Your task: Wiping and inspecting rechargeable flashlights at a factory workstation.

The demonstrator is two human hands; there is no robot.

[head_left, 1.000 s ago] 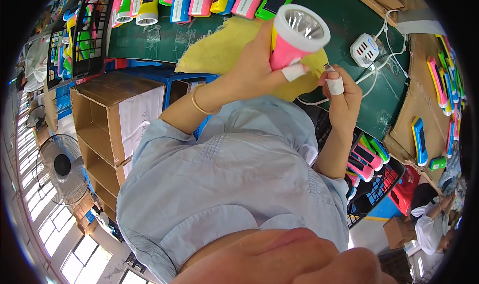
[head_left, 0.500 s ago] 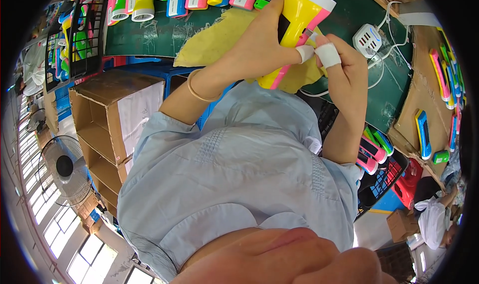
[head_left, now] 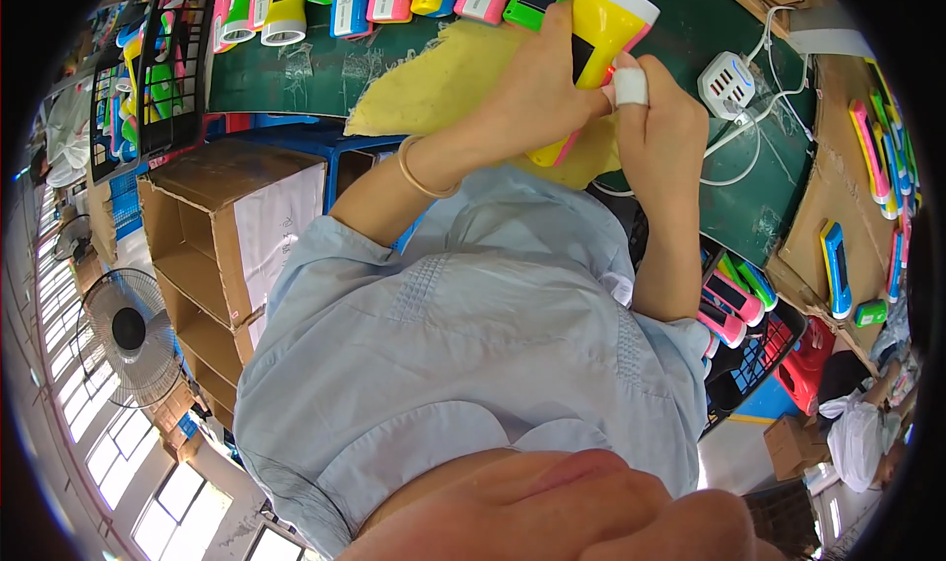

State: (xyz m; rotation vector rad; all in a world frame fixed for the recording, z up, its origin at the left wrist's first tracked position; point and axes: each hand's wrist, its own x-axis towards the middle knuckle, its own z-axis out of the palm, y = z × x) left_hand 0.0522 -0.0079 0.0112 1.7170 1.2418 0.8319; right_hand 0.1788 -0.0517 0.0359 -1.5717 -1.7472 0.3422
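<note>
A yellow flashlight (head_left: 603,24) with a pink side stripe, a dark panel and a white head rim is held tilted above the green table. My left hand (head_left: 537,93) is wrapped round its body, thumb toward the side. My right hand (head_left: 662,118), with white tape on a finger, pinches a small cable plug against the flashlight's side; fingers mostly hide the plug. A red light glows at that spot. Beneath the hands lies a yellow cloth (head_left: 424,78). A white cable (head_left: 757,147) runs behind my right wrist.
A white multi-port USB charger (head_left: 726,86) sits right of my hands. Several colourful flashlights (head_left: 284,19) line the table's far edge. More lie in a black basket (head_left: 754,364) at right and on cardboard (head_left: 803,251). Cardboard shelving (head_left: 187,226) and a fan (head_left: 128,329) stand left.
My right hand has moved slightly left and up against the flashlight's side. A red light now shows there. The flashlight has turned a little more upright, its dark panel showing more.
</note>
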